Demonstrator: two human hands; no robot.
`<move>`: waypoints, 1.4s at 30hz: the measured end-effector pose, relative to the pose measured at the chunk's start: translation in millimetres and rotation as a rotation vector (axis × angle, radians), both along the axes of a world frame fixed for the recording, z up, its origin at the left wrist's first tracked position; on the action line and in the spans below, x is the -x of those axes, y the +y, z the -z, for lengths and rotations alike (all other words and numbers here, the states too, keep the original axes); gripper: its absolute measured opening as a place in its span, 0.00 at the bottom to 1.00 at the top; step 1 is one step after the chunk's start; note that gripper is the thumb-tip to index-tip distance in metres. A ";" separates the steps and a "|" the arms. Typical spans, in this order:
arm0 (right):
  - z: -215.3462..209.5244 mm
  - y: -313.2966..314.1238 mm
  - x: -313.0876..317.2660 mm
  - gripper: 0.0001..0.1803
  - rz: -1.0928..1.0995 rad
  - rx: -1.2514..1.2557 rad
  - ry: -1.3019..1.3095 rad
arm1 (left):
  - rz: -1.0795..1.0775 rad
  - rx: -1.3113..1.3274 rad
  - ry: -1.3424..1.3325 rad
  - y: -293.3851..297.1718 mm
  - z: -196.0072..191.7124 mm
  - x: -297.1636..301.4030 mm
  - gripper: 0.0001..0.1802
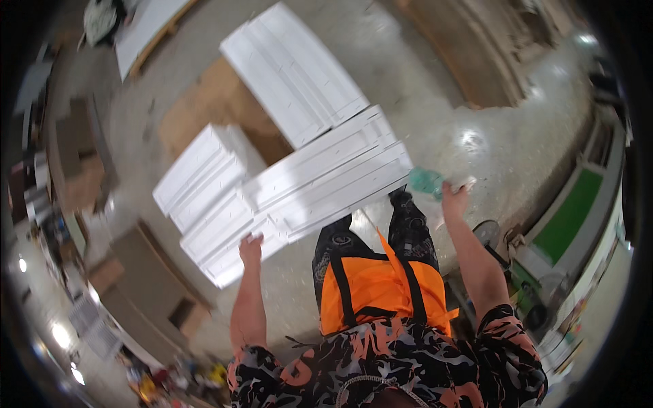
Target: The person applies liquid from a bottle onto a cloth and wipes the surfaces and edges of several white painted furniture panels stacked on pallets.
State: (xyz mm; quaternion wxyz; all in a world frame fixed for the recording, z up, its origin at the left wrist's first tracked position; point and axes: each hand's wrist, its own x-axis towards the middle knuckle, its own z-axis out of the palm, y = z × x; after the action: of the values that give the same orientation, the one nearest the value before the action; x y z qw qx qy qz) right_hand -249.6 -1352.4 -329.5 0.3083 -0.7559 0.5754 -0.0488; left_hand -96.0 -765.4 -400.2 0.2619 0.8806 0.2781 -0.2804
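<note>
- The shiny grey floor (415,78) is taken up in the middle by white boards (320,190), laid in overlapping stacks just ahead of the legs, their grooves picked out by the light.
- Between the stacks, a flat brown sheet (201,102) is shown.
- At the near edge of the boards, the left grip (250,250) is held with fingers curled; whether anything is pinched there cannot be told.
- Over on the right, a clear green bottle (426,181) is clasped by the right grip (454,200), just beside the end of the boards; a white thing (465,183) by the fingers is too blurred to be named.
- The right side is lined by a grey frame with a green strip (568,214).
- The left is crowded with brown panels (139,282).
- At top left, a person (102,20) is seen near a white sheet (146,34).
</note>
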 end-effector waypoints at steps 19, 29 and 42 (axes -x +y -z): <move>86.3 -26.4 -94.6 0.20 -0.065 0.291 0.215 | -0.257 0.027 -0.154 -38.1 89.1 -87.8 0.47; 96.6 -0.8 -100.7 0.16 -0.163 0.233 0.111 | -0.263 -0.208 -0.169 -70.2 97.7 -72.2 0.49; 88.8 -0.7 -126.2 0.15 -0.222 0.190 -0.010 | -0.170 -0.296 -0.094 -77.0 99.1 -70.1 0.52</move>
State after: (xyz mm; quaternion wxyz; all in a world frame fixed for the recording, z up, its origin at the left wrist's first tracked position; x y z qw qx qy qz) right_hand -123.4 -1353.2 -418.3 0.2417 -0.8405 0.4794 -0.0724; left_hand -25.9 -842.3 -499.3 0.1648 0.8951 0.3771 -0.1715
